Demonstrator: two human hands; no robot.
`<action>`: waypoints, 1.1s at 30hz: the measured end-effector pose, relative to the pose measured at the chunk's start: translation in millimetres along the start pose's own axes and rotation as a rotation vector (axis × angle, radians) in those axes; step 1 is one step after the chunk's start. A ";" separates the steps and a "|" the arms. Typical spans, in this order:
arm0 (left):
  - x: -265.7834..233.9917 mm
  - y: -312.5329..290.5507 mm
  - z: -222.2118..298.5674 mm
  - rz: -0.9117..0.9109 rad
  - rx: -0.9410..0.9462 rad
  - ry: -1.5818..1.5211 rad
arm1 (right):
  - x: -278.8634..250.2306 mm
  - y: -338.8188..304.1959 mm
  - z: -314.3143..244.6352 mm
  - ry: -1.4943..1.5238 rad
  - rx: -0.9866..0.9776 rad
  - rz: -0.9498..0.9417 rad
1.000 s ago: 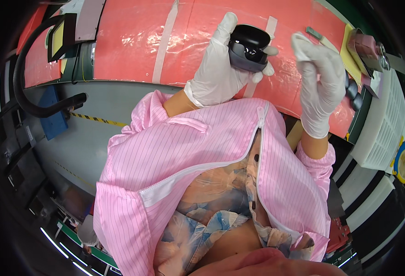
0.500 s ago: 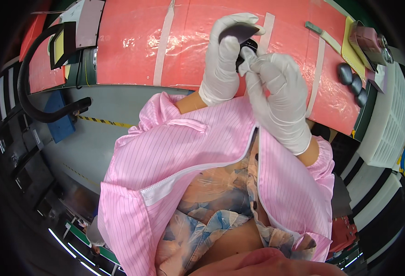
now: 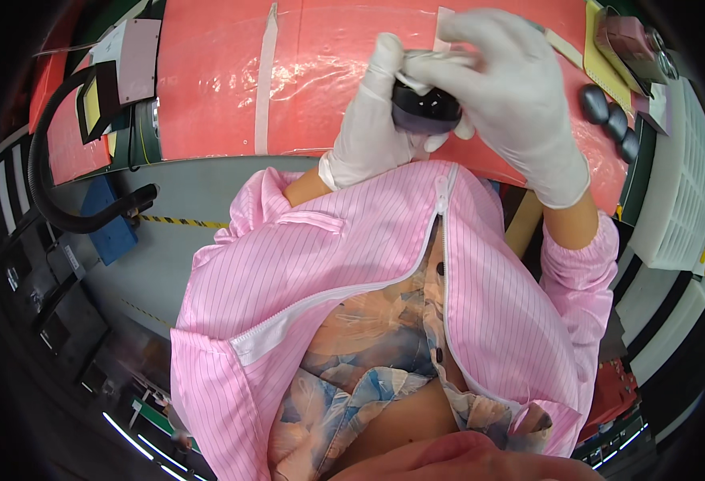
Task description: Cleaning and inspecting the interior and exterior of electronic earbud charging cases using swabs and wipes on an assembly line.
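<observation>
While the gloved left hand (image 3: 372, 132) cups a small dark rounded device (image 3: 424, 108) from the left and below, the gloved right hand (image 3: 513, 96) closes over it from above, fingers pressing a white strip (image 3: 436, 60) onto its top. Both meet in the upper centre of the frame, over the red table (image 3: 208, 80).

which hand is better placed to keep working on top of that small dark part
Right, probably. The right hand sits over the small dark part with its fingertips on the top, while the left hand cups it from below and steadies it.
</observation>
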State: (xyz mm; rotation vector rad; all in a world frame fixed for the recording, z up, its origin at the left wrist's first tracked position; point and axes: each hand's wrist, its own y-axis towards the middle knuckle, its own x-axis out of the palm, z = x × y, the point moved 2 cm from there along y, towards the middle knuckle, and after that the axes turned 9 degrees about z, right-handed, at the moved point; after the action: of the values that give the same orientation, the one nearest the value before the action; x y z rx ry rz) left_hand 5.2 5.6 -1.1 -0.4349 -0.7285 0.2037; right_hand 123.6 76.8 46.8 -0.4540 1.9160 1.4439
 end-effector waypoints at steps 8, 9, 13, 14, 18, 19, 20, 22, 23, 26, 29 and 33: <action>-16.4 14.3 -0.2 0.178 -0.117 -0.107 | 11.5 -26.6 10.9 -0.284 0.155 -0.311; -18.6 14.9 3.2 0.163 -0.169 -0.151 | 7.9 -28.0 23.0 -0.263 0.205 -0.245; -21.1 17.5 0.4 0.068 -0.318 -0.283 | 4.4 -6.8 23.9 -0.119 0.109 -0.141; -19.9 12.0 0.4 0.059 -0.271 -0.130 | 9.7 3.5 14.1 -0.033 -0.065 -0.170; -29.8 14.0 3.8 0.188 -0.022 0.079 | 23.2 -13.8 6.9 -0.146 0.129 -0.379; -30.5 12.0 8.9 0.202 -0.018 0.039 | 18.1 -23.1 12.9 -0.255 0.151 -0.421; -31.3 11.3 12.1 0.210 -0.004 0.036 | 18.2 -29.6 18.1 -0.248 0.136 -0.416; -30.8 7.7 16.4 0.142 0.027 -0.040 | 16.2 -43.7 23.2 -0.018 0.354 -0.311; -31.8 6.4 16.2 0.112 0.039 -0.043 | 16.8 -49.2 23.1 -0.009 0.392 -0.265; -29.8 2.8 18.0 0.099 -0.022 -0.100 | 21.6 -59.0 23.0 0.076 0.517 -0.163; -30.3 4.9 19.5 0.063 -0.102 -0.206 | 27.4 -72.2 21.2 0.159 0.650 -0.030; -37.3 12.8 17.9 -0.030 -0.218 -0.443 | 32.2 -85.6 16.9 0.159 0.786 -0.002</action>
State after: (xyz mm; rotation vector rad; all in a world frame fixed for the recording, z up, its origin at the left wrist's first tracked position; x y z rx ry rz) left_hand -34.7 10.3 -17.3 -0.5944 -1.1987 0.1948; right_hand 160.8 69.1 -38.0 -0.1921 2.4048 0.5653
